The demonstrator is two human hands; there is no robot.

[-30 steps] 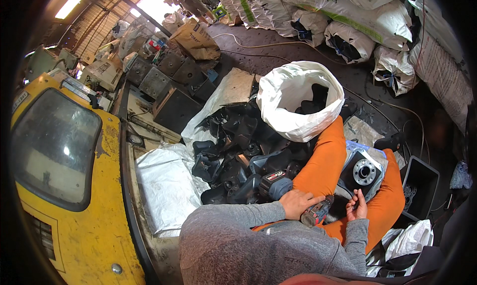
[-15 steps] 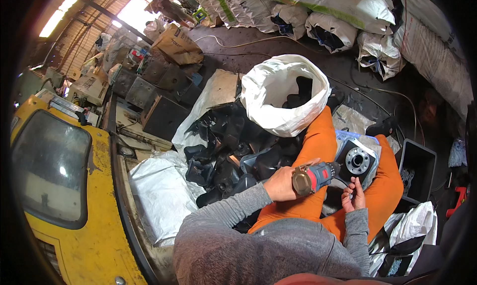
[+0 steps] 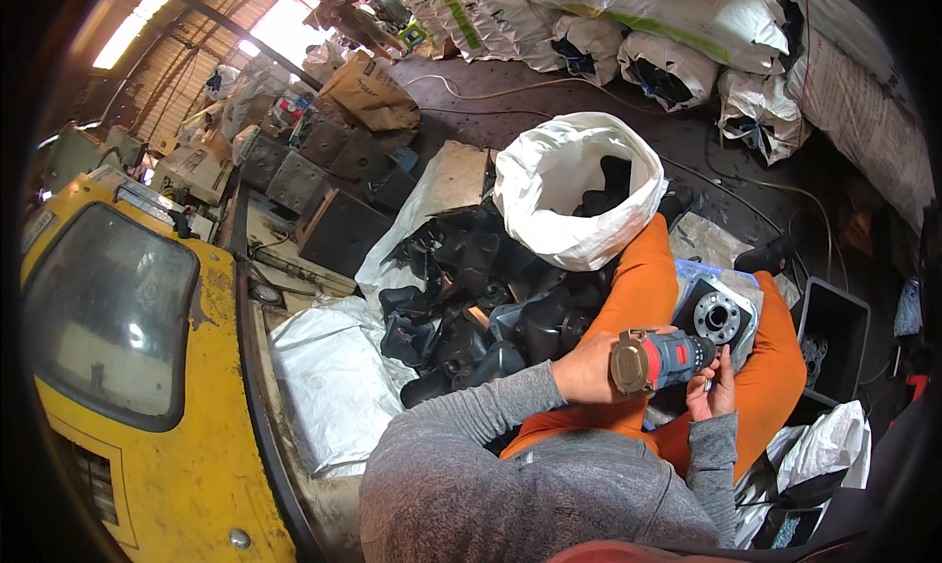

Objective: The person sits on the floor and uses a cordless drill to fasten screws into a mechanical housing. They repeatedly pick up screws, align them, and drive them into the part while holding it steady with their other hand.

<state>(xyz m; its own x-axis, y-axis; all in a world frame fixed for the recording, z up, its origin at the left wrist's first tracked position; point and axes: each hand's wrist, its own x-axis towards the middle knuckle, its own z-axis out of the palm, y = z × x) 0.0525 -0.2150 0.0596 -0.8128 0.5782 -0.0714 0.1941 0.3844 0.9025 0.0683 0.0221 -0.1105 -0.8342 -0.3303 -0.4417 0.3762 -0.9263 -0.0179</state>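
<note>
My left hand (image 3: 587, 370) is wrapped around a cordless drill (image 3: 673, 357), red and grey with a brown rear end, lying level above my lap. The drill's front points right, at the pinched fingers of my right hand (image 3: 712, 388). A small shiny bit shows between those fingers, too small to name. Just beyond both hands, a round metal flange with a ring of holes (image 3: 717, 318) sits on a black part between my orange-clad legs. What the drill tip touches is hidden by my fingers.
An open white sack (image 3: 579, 239) with black parts inside stands beyond my leg. A heap of black moulded parts (image 3: 471, 259) lies left of it. To the right is a dark bin (image 3: 834, 332) holding small metal pieces. A yellow machine (image 3: 211, 367) stands far left; a hose (image 3: 785, 185) crosses the floor.
My left hand has brought the drill right, so its front now meets my right fingers. My right hand has risen slightly with its fingers pinched. The whole view has shifted a little.
</note>
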